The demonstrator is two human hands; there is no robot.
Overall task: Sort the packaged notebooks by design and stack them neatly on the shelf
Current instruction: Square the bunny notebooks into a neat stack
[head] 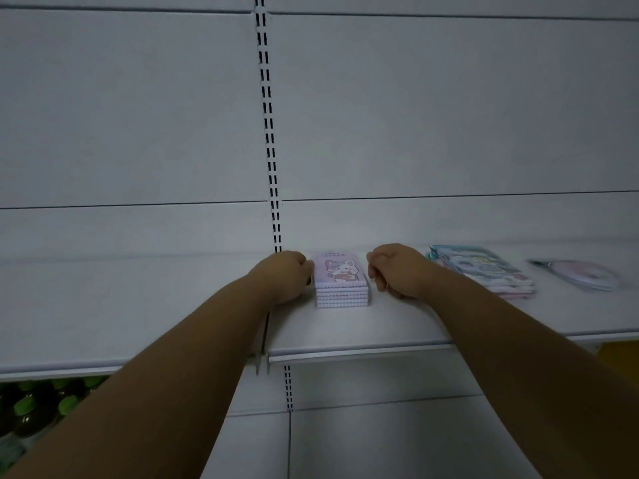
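1. On the white shelf (345, 326), a squared purple notebook stack (341, 281) sits between both hands.
2. Left hand (281, 275), fingers curled, touches the stack's left edge.
3. Right hand (397, 271), fingers curled, holds nothing, just beside its right edge.
4. Further right lie a blue notebook pile (484, 269) and a round pack (575, 273).

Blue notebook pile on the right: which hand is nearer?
Right. The right hand sits just left of the blue notebook pile; the left hand is beyond the purple stack.
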